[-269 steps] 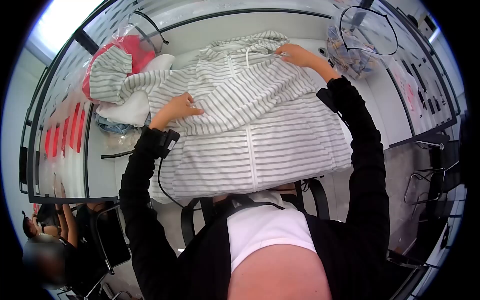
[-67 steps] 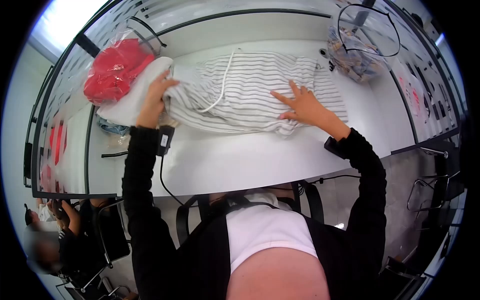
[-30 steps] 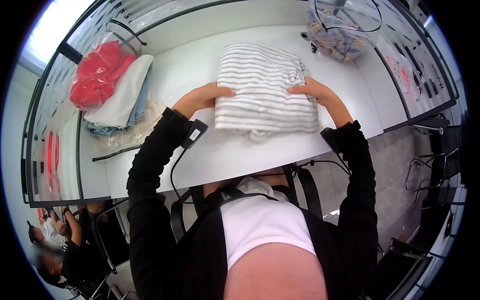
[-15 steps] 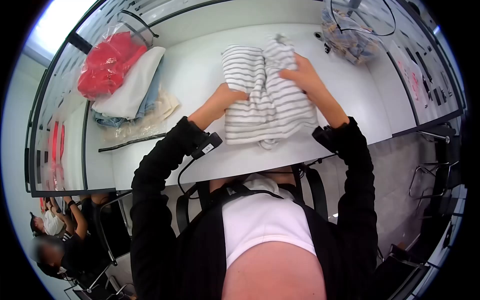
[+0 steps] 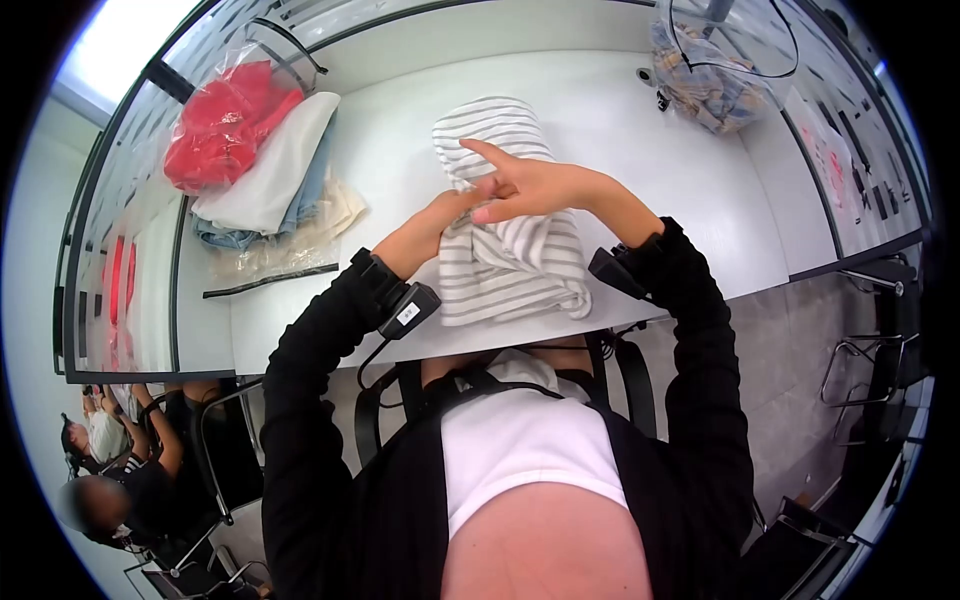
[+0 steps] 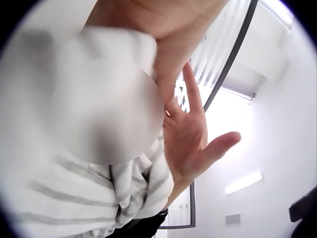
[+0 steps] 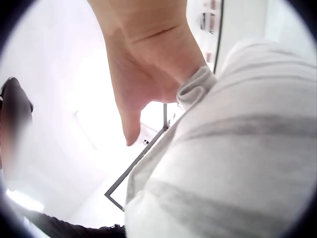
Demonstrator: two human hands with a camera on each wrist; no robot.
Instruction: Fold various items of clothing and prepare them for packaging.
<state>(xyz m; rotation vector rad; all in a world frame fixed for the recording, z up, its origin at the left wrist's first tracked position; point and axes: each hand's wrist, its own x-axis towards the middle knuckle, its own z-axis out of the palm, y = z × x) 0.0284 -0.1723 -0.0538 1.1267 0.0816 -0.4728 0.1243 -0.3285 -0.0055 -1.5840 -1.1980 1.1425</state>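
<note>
A white zip-up jacket with grey stripes (image 5: pixel 510 275) lies folded into a narrow, bunched bundle at the table's front middle. My left hand (image 5: pixel 430 235) grips its left edge about halfway up, its fingertips mostly hidden behind cloth and the other hand. Across the bundle reaches my right hand (image 5: pixel 545 190), thumb and forefinger spread straight, overlapping the left fingertips in the head view. The left wrist view shows that right hand (image 6: pixel 188 144) with its palm turned to the camera. Cloth fills much of the right wrist view, covering the fingers beyond the right palm (image 7: pixel 148 69).
At the left stand a red garment in a clear bag (image 5: pixel 225 130), white cloth (image 5: pixel 265 185), folded denim (image 5: pixel 310 175) and a clear plastic bag (image 5: pixel 290 250). A bagged plaid garment (image 5: pixel 705 85) sits at the back right. The table (image 5: pixel 390 110) has raised side panels.
The jacket, spread wide at first, was folded into a block, then narrowed further. In the last half second its right part came over leftward, and my right hand moved left to the left hand.
</note>
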